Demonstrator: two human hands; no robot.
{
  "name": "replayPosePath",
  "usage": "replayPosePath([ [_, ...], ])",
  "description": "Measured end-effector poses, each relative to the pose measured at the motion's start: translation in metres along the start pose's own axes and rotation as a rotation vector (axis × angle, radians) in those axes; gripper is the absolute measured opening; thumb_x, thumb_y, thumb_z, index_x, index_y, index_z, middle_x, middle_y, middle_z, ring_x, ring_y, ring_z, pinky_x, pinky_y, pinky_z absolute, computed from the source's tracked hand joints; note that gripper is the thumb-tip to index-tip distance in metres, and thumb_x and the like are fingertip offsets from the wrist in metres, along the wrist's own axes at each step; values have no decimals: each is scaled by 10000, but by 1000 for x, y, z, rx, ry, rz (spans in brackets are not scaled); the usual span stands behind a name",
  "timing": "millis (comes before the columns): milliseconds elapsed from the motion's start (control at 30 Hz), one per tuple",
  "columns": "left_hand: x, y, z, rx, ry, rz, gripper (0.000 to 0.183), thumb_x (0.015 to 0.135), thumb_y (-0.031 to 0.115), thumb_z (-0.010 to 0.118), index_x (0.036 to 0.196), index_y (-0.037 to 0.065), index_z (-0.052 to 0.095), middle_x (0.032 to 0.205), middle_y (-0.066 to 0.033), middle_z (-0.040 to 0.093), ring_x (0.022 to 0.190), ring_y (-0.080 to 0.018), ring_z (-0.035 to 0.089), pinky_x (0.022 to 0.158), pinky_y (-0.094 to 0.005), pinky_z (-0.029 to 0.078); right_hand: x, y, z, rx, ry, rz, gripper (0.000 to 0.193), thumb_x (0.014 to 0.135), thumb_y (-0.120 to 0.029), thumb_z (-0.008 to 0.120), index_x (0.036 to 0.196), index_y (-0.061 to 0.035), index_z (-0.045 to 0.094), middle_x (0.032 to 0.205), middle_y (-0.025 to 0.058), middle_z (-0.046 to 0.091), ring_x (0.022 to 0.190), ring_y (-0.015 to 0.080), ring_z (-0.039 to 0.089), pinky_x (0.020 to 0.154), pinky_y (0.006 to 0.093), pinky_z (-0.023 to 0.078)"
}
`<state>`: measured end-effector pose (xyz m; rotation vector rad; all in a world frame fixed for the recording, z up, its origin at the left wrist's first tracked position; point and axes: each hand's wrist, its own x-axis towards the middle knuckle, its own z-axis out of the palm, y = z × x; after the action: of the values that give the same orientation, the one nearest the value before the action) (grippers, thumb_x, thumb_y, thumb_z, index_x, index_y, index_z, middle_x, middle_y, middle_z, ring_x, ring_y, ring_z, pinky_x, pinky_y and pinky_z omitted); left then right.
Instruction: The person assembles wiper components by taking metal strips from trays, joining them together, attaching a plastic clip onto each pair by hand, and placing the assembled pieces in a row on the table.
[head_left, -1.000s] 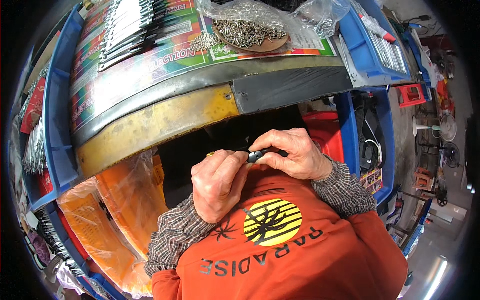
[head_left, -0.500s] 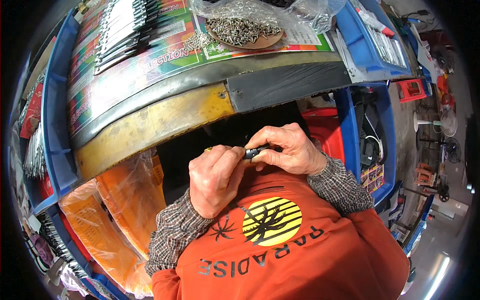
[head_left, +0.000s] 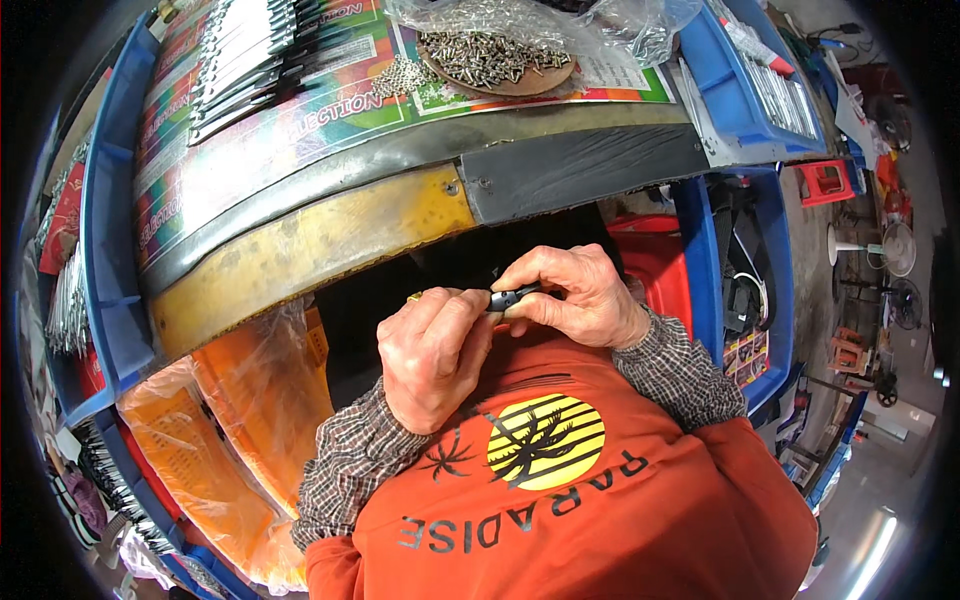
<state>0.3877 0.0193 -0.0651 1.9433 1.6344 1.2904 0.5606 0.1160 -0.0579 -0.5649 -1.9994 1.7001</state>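
Between my two hands, above my lap and close to the bench edge, is a small black handle-like piece (head_left: pixel 507 298) with small round holes in it. My left hand (head_left: pixel 432 345) pinches its left end, and the fingers cover what lies there. My right hand (head_left: pixel 582 300) grips the right end between thumb and forefinger. Both hands are closed, and only the middle of the piece shows between them.
On the bench (head_left: pixel 360 290) lies a row of flat blade-like pieces with black ends (head_left: pixel 245 70). Small metal pins fill a round tray (head_left: pixel 500 62), with tiny beads (head_left: pixel 405 77) beside it. Blue bins (head_left: pixel 112 230) flank the bench, and plastic-wrapped orange packs (head_left: pixel 250 400) sit below left.
The black piece has turned slightly in my fingers, so its holes show more. My hands stay in nearly the same place.
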Motion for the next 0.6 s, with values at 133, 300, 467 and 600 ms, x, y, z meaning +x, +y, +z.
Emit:
replayPosePath([
  [133, 4, -1, -2, -7, -16, 16, 257, 648, -21, 728, 874, 22, 612, 707, -85, 571, 578, -235, 577, 517, -321, 458, 2, 1, -1, -2, 3, -10, 126, 883, -45, 631, 986, 25, 610, 832, 69, 649, 683, 114, 664, 589, 227, 553],
  [300, 9, 2, -5, 16, 9, -12, 224, 686, -46, 716, 880, 23, 627, 735, -106, 618, 607, -251, 603, 534, -325, 477, 7, -4, -2, -19, 35, -9, 157, 864, -51, 655, 998, 24, 622, 839, 73, 656, 688, 124, 652, 606, 240, 528],
  [467, 22, 3, -13, 58, 67, 83, 232, 671, -22, 719, 870, 21, 607, 716, -87, 583, 586, -240, 578, 518, -328, 457, 18, -22, -15, -259, 70, -149, 190, 802, -47, 702, 976, 6, 647, 854, 102, 667, 712, 170, 652, 625, 279, 505],
  [600, 32, 5, -24, 94, 78, 87, 220, 677, -8, 720, 860, 24, 602, 696, -86, 564, 579, -248, 565, 514, -339, 450, 26, -39, -29, -372, 212, -146, 161, 816, 12, 665, 976, 26, 651, 775, 83, 638, 654, 128, 625, 587, 240, 495],
])
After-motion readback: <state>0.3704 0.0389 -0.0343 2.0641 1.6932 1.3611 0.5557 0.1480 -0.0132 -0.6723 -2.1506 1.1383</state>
